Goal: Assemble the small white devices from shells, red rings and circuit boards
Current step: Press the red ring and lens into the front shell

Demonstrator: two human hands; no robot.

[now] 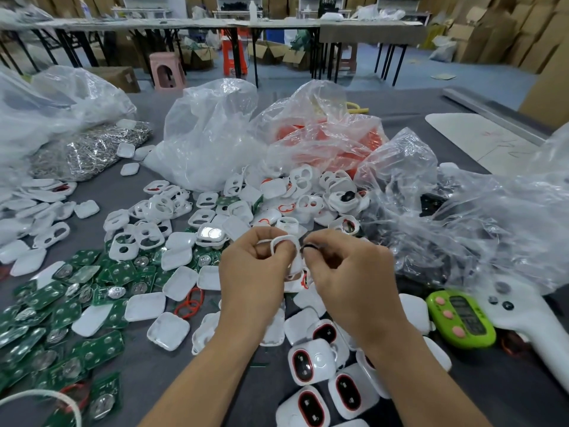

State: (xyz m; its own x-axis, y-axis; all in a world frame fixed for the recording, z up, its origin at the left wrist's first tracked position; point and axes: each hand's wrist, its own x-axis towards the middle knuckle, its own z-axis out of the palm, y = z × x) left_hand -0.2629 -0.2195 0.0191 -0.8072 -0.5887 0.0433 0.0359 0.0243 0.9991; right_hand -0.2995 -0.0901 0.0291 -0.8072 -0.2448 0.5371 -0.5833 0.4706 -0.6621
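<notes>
Bare table strip (154,374) between circuit boards (61,303) and finished devices (311,365); plastic bags (209,134) beyond

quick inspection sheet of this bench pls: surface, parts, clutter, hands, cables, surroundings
surface: grey table, crowded with parts
job's things: shells, boards and red rings lie loose; finished devices at front
clutter: plastic bags, green timer, white controller
hands: left hand holds a white frame; right hand pinches a small dark part
cables: white cord at front left
surroundings: far tables, pink stool, cardboard boxes
</notes>
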